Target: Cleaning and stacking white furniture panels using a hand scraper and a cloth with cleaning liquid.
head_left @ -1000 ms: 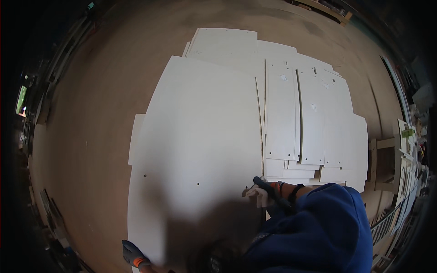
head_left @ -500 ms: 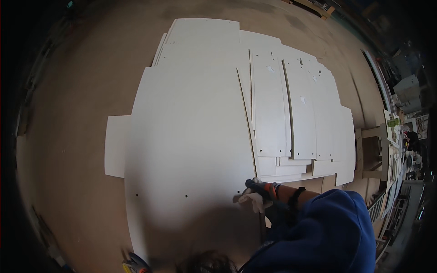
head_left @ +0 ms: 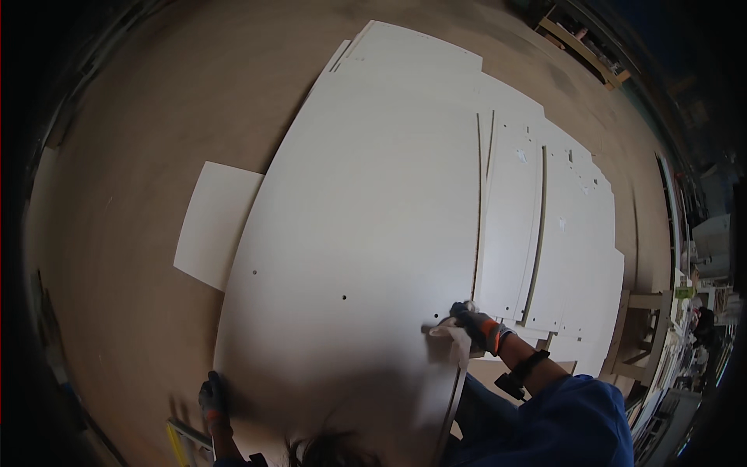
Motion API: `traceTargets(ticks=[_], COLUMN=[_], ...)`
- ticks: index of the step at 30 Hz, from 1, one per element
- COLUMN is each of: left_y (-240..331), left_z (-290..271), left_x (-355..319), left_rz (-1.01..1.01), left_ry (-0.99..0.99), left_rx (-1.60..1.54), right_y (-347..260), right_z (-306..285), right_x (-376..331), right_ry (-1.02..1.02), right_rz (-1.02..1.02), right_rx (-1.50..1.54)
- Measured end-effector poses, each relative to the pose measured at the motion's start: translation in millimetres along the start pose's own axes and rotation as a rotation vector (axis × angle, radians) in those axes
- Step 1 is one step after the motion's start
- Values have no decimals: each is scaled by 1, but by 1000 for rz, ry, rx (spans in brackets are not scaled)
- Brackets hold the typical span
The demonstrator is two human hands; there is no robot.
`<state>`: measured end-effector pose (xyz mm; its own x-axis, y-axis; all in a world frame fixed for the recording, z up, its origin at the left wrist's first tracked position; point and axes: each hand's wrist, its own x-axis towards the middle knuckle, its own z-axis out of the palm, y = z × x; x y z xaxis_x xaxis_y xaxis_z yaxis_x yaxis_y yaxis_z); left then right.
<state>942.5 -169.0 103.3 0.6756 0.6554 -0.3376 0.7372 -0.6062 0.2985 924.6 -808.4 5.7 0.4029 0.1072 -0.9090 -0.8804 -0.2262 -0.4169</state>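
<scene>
A large white panel [head_left: 350, 210] with several dark holes along its near part lies in front of me, on top of other white boards. My right hand [head_left: 476, 327], in a dark glove with an orange cuff, is closed on a pale cloth [head_left: 454, 336] at the panel's right edge, near a corner hole. The cloth hangs partly over that edge. My left hand [head_left: 210, 398], gloved alike, is at the panel's near left edge, its fingers bent against the edge; what its underside touches is hidden.
Narrower white boards [head_left: 580, 249] with holes and pale labels lie to the right. One white board [head_left: 218, 222] juts out on the left. A yellow and grey object [head_left: 180, 442] is beside my left forearm. A wooden stand [head_left: 642, 331] stands at the right, near cluttered benches.
My left hand has come up from the lower edge to the panel's left side. The right hand keeps the cloth at the right edge. The view has turned, so the panel appears tilted.
</scene>
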Motion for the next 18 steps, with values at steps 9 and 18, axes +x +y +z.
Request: traceTargets(ticks=[9,18], left_y=[101,224], left_z=[65,140], left_x=[56,114], left_rz=[108,295], left_ry=[-199,-221], left_rx=[-8,262], right_y=[-89,-192], right_z=[-61,-140], right_x=[28,131], right_ry=[332,445], right_rz=[0,27], right_rx=[99,-575])
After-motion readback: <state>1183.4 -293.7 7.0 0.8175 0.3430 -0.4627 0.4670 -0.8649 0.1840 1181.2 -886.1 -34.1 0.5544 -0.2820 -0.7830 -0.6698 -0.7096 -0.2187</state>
